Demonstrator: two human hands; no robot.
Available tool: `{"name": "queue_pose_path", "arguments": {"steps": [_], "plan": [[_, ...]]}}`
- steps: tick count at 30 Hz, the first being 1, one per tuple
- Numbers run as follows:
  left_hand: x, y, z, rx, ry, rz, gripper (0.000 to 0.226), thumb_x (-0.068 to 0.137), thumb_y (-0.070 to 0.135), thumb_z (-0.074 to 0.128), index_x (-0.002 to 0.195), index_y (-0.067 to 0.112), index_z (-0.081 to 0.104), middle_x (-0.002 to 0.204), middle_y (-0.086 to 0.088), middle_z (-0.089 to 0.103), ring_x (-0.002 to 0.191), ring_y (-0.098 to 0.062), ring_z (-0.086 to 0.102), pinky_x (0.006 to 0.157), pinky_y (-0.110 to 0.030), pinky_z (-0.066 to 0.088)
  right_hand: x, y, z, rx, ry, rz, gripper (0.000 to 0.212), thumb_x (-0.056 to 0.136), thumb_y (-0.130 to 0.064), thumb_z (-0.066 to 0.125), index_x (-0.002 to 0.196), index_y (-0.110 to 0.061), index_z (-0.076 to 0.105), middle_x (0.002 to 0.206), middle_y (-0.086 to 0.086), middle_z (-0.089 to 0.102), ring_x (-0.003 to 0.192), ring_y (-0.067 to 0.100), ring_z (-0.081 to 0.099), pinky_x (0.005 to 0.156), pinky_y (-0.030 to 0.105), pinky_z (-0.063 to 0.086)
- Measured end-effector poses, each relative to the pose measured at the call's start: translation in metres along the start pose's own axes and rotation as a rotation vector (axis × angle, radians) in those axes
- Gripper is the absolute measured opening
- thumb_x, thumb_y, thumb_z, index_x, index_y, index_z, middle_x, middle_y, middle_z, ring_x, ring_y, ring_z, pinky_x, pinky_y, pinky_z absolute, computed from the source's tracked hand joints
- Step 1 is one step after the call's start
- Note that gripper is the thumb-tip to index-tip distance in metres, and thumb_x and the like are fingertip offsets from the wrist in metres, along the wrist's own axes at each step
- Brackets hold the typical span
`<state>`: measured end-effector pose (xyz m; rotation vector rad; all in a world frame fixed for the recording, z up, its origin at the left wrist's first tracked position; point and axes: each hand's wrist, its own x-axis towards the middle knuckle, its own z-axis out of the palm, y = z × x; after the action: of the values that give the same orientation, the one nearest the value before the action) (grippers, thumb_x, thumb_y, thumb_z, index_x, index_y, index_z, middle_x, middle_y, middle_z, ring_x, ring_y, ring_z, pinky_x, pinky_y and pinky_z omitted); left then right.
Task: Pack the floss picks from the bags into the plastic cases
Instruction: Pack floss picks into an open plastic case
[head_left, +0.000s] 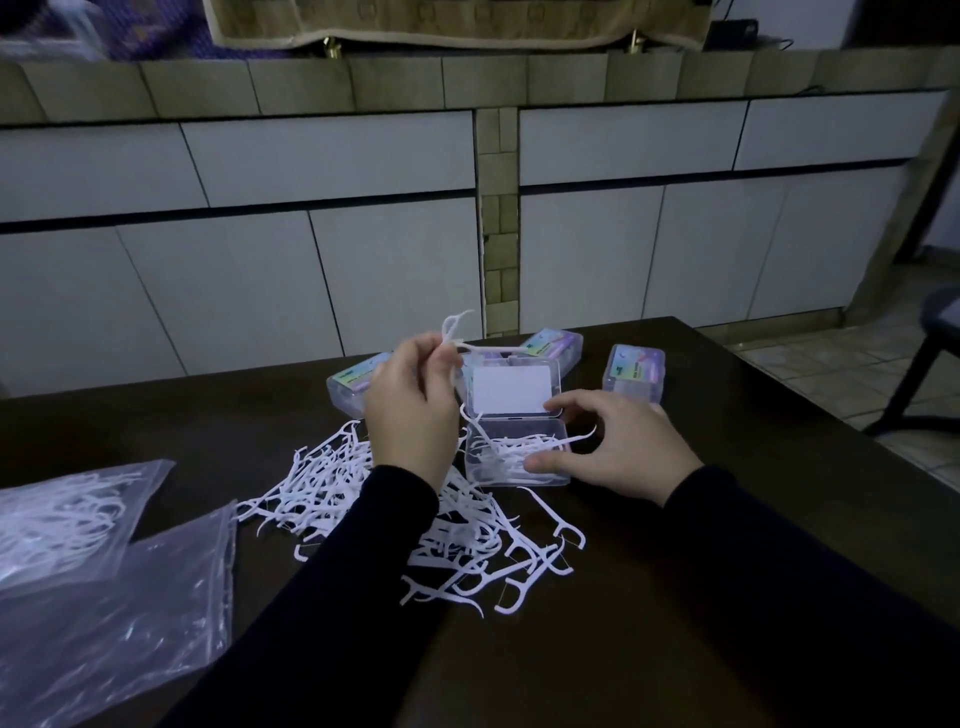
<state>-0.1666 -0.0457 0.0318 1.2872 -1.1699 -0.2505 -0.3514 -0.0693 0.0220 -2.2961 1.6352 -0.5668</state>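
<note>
Dark table (701, 597) before white cabinets, scattered with floss picks (415, 525).

Left hand (410, 410) pinched one raised pick (454, 327); right hand (618, 447) gripped the open clear case (517, 457), part-filled, at 3 o'clock. Closed cases (634, 371) sat at 12 o'clock, plastic bags (104, 571) at 8 o'clock.

Left hand (410, 410) raised, fingers pinched; right hand (618, 444) low, fingers curled.

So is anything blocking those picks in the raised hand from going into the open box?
Nothing visible does. The left hand pinches floss picks beside the open case, whose lid stands back; the right hand only steadies its side.
</note>
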Motion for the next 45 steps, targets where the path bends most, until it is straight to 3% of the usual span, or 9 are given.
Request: {"name": "queue_pose_path", "arguments": {"steps": [3,9,13,20,30,33,37,40,45], "plan": [[-0.009,0.01,0.015,-0.108,-0.083,-0.103,0.013,0.096,0.026,0.052,0.097,0.02,0.064,0.083,0.005,0.064,0.067,-0.007,0.055,0.054,-0.012,0.043,0.0,0.002,0.0,0.042,-0.086,-0.027,0.086,0.055,-0.08,0.065,0.132,-0.044,0.046,0.134,-0.015,0.052,0.124,0.014,0.044,0.107,0.039,0.034],[-0.017,-0.006,0.016,0.171,-0.231,-0.121,0.012,0.094,0.033,0.054,0.101,0.029,0.064,0.093,0.007,0.065,0.084,-0.007,0.06,0.08,-0.031,0.055,0.0,0.004,0.0,0.137,-0.126,-0.048,0.082,0.059,-0.07,0.073,0.132,-0.043,0.047,0.138,-0.015,0.051,0.127,0.011,0.043,0.109,0.045,0.035],[-0.009,-0.01,-0.003,0.568,-0.33,0.134,0.021,0.094,0.036,0.056,0.109,0.027,0.067,0.09,0.003,0.058,0.085,-0.012,0.053,0.076,-0.028,0.045,-0.001,0.003,-0.001,0.17,-0.136,-0.036,0.082,0.06,-0.068,0.074,0.132,-0.042,0.047,0.137,-0.014,0.05,0.123,0.011,0.044,0.107,0.045,0.038],[-0.002,-0.003,-0.016,0.794,-0.579,0.331,0.024,0.094,0.035,0.056,0.114,0.035,0.069,0.109,0.007,0.06,0.099,-0.014,0.043,0.082,-0.029,0.041,-0.002,0.002,0.0,0.172,-0.136,-0.029,0.079,0.062,-0.065,0.075,0.132,-0.043,0.046,0.139,-0.014,0.048,0.114,0.006,0.041,0.105,0.045,0.041],[-0.011,0.0,-0.002,0.722,-0.622,0.42,0.026,0.094,0.035,0.055,0.118,0.033,0.066,0.117,0.009,0.062,0.095,-0.006,0.038,0.078,-0.021,0.033,-0.001,0.004,0.002,0.181,-0.129,-0.052,0.079,0.063,-0.064,0.075,0.133,-0.041,0.046,0.135,-0.016,0.05,0.11,0.003,0.04,0.103,0.044,0.042],[-0.019,0.005,0.001,0.563,-0.65,0.514,0.024,0.093,0.033,0.057,0.115,0.031,0.067,0.113,0.01,0.062,0.097,-0.006,0.043,0.082,-0.022,0.039,0.0,0.006,0.002,0.209,-0.135,-0.072,0.078,0.062,-0.064,0.074,0.132,-0.039,0.049,0.128,-0.018,0.053,0.11,0.003,0.047,0.102,0.044,0.043],[-0.032,0.009,0.011,0.509,-0.733,0.589,0.021,0.092,0.027,0.059,0.11,0.029,0.071,0.109,0.009,0.065,0.096,-0.011,0.048,0.075,-0.021,0.034,0.004,0.009,0.002,0.205,-0.137,-0.078,0.067,0.072,-0.043,0.078,0.132,-0.036,0.049,0.131,-0.011,0.055,0.12,0.01,0.049,0.106,0.045,0.041],[-0.031,0.01,0.009,0.532,-0.71,0.594,0.019,0.092,0.027,0.059,0.105,0.03,0.072,0.107,0.01,0.065,0.094,-0.01,0.049,0.07,-0.018,0.029,0.004,0.009,0.003,0.189,-0.129,-0.071,0.068,0.073,-0.042,0.078,0.134,-0.037,0.048,0.133,-0.011,0.053,0.121,0.011,0.048,0.107,0.045,0.04],[-0.027,0.009,0.004,0.601,-0.696,0.6,0.021,0.093,0.039,0.055,0.106,0.035,0.07,0.106,0.014,0.065,0.092,-0.006,0.048,0.072,-0.024,0.042,0.004,0.011,0.006,0.2,-0.13,-0.069,0.067,0.073,-0.044,0.076,0.134,-0.04,0.047,0.134,-0.015,0.053,0.12,0.007,0.047,0.107,0.045,0.038]]}}
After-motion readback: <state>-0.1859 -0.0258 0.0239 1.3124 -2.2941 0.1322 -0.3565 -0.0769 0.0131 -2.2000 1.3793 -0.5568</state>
